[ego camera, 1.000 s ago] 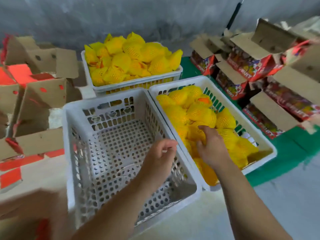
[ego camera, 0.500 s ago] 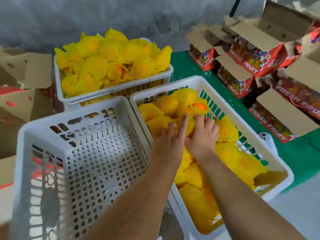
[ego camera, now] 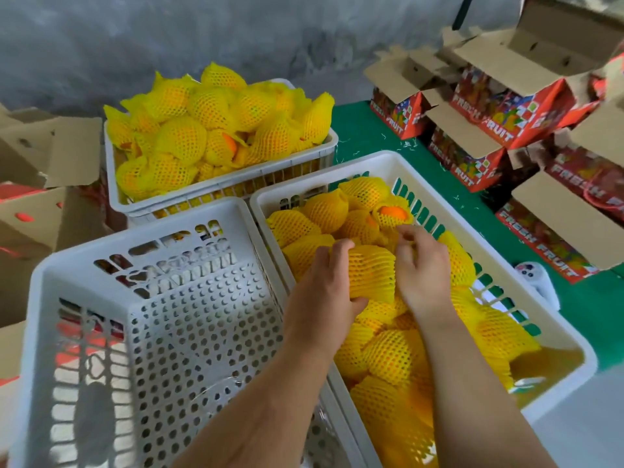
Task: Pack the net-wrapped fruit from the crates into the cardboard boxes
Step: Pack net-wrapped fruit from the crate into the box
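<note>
A white crate (ego camera: pixel 381 161) on the right holds several fruits in yellow foam net. My left hand (ego camera: pixel 322 292) grips one net-wrapped fruit (ego camera: pixel 371 271) on top of that pile, fingers over it and thumb under it. My right hand (ego camera: pixel 423 268) lies against the same fruit's right side with its fingers curled at the top. Behind stands a second crate (ego camera: pixel 233 185), heaped full of netted fruit. Open red cardboard boxes (ego camera: pixel 493 125) marked FRESH FRUIT stand at the right.
An empty white crate (ego camera: pixel 101 251) sits at the front left, touching the fruit crate. More open cardboard boxes (ego camera: pixel 40 217) are at the far left. A green mat (ego camera: pixel 358 130) covers the surface under the red boxes. A small white object (ego camera: pixel 537 282) lies beside the right crate.
My left hand came over from the empty crate into the fruit crate. Both hands have closed round one fruit on top of the pile. The view has shifted closer.
</note>
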A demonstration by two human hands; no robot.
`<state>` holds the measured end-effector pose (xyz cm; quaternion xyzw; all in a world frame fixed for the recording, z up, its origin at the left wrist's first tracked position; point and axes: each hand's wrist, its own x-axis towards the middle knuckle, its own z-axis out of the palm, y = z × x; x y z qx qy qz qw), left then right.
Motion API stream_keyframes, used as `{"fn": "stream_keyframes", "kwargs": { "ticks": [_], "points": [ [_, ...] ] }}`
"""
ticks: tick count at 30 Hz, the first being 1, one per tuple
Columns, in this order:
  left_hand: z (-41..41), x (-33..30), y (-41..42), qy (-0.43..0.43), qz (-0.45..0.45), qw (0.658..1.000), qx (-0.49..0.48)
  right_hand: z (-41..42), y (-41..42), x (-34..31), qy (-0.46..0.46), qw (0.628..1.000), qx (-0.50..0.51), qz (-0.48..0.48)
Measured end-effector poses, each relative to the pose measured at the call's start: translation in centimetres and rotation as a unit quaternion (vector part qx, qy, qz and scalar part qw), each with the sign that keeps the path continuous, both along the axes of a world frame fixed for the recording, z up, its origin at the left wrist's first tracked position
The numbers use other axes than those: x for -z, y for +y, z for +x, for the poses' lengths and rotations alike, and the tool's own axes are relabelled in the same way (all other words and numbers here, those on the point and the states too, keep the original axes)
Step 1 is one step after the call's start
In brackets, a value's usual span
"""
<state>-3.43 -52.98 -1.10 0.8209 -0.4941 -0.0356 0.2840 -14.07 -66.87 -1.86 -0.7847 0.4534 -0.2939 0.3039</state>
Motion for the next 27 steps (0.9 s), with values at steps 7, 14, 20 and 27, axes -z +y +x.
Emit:
{"fn": "stream_keyframes", "kwargs": {
  "ticks": [7,14,20,27],
  "points": [
    [0.1,-0.3,0.0,0.005,-0.026,1.000,0.008,1.0,-0.9,-0.3,0.374,0.924,-0.013,0.072],
    [0.2,-0.3,0.1,0.012,-0.021,1.000,0.018,-0.6,-2.8,-2.0,0.487,0.867,-0.086,0.058],
    [0.3,-0.4,0.0,0.011,-0.034,0.999,-0.014,-1.9,-1.6,-1.0,0.388,0.919,0.030,-0.060],
    [0.2,-0.8,0.1,0.093,-0.065,0.993,-0.031,-2.7,2.4,-4.8,-0.109,0.985,0.088,0.101]
  ]
}}
